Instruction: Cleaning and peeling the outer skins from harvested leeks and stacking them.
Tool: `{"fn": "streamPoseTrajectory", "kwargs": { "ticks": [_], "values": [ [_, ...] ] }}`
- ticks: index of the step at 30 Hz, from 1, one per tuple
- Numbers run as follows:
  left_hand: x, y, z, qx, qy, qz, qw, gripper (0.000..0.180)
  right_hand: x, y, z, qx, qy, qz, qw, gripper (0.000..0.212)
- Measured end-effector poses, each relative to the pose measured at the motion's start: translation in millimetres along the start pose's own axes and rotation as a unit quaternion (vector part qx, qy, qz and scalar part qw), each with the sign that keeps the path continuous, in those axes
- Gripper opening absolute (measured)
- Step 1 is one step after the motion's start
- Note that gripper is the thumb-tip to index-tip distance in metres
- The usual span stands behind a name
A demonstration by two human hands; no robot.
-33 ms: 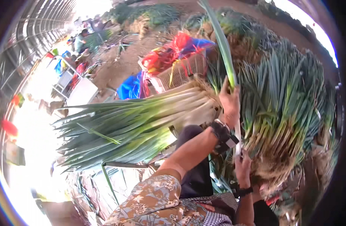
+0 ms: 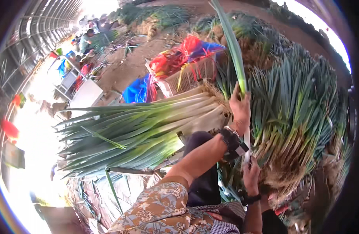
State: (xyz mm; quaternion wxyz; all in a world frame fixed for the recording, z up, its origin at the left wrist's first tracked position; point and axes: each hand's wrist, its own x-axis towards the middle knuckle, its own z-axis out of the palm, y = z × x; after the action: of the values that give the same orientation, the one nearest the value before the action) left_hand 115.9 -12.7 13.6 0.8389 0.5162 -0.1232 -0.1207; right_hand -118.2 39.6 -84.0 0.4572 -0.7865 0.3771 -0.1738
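Observation:
A single long leek (image 2: pixel 232 46) stands almost upright in front of me, its green leaves pointing up and its white stalk running down. My left hand (image 2: pixel 239 111) is closed round its middle, where green turns to white. Lower down, my right hand (image 2: pixel 251 175) pinches the bottom of the white stalk; its fingertips partly hide that end. Left of my hands lies a broad stack of leeks (image 2: pixel 163 119), white ends toward my left hand and leaves to the left. Dark bands are on both wrists.
A large heap of rooted leeks (image 2: pixel 292 105) fills the right side. Beyond the stack stands a plastic crate (image 2: pixel 191 76) with red and blue material on top. A metal bar (image 2: pixel 130 171) shows below the stack. Farther left are a white-topped stand (image 2: pixel 86 93) and a seated person (image 2: pixel 85 42).
The whole view has shifted very slightly. Both hands keep their hold on the leek.

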Motion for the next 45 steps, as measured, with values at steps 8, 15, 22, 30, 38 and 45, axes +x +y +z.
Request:
{"fn": "streamPoseTrajectory", "kwargs": {
  "ticks": [8, 15, 22, 30, 38, 45],
  "values": [
    [-6.4, 10.5, -2.7, -0.049, -0.020, 0.056, 0.997, 0.055, 12.2, -3.6, 24.0, -0.008, 0.070, -0.049, 0.996, 0.031],
    [-1.3, 15.7, -11.5, -0.016, -0.032, 0.107, 0.994, 0.053, 22.7, 14.4, 32.8, 0.048, -0.004, 0.001, 0.999, 0.029],
    [8.9, 15.2, -25.0, -0.019, 0.003, 0.131, 0.991, 0.053, 20.2, 10.0, 35.0, 0.104, -0.029, -0.025, 0.994, 0.033],
    [-12.7, 21.4, -26.5, -0.005, -0.023, 0.108, 0.994, 0.052, 4.5, 28.6, 33.1, -0.105, 0.043, -0.080, 0.990, 0.027],
    [18.6, 62.6, -51.9, -0.216, -0.129, -0.077, 0.965, 0.007, -0.5, -28.5, 9.6, -0.038, -0.029, -0.074, 0.996, 0.026],
    [73.4, 45.3, -66.1, -0.263, -0.286, -0.113, 0.914, 0.032, -29.6, 4.6, 17.9, -0.004, -0.185, -0.053, 0.981, 0.014]
  ]
}}
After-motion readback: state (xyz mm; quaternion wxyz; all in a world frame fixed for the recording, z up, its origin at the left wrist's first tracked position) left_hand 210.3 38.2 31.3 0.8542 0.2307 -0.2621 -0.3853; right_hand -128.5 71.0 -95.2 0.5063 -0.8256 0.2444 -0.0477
